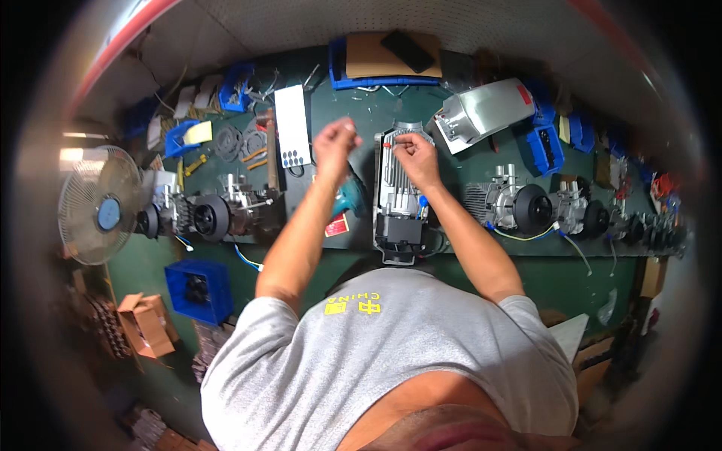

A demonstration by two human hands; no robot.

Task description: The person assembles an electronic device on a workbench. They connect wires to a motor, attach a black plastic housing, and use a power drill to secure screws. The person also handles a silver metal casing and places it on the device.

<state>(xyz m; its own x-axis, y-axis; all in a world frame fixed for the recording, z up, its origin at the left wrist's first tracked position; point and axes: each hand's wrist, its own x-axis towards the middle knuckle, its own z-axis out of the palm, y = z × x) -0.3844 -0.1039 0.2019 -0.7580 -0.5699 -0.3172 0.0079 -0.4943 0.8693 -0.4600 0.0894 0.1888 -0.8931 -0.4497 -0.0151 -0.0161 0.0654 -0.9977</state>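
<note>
On the bench in front of me lies a long silver finned metal housing (389, 180) with a black box at its near end. Over its far part is my right hand (418, 159), thumb and fingers drawn together. A small red piece (387, 145) shows beside those fingertips; whether they touch it is unclear. My left hand (333, 150) hovers left of the housing, slightly blurred, with its fingers closed. What either hand pinches, if anything, is too small to make out. Partly behind my left forearm lies a green power tool (347, 197).
A white sheet with black round stickers (293, 124) and a hammer (271, 150) lie to the left. Silver engine-like units (244, 199) line both sides. A shiny metal cover (485, 113) sits at right, beyond it a blue bin (544, 150). A fan (101, 203) stands far left.
</note>
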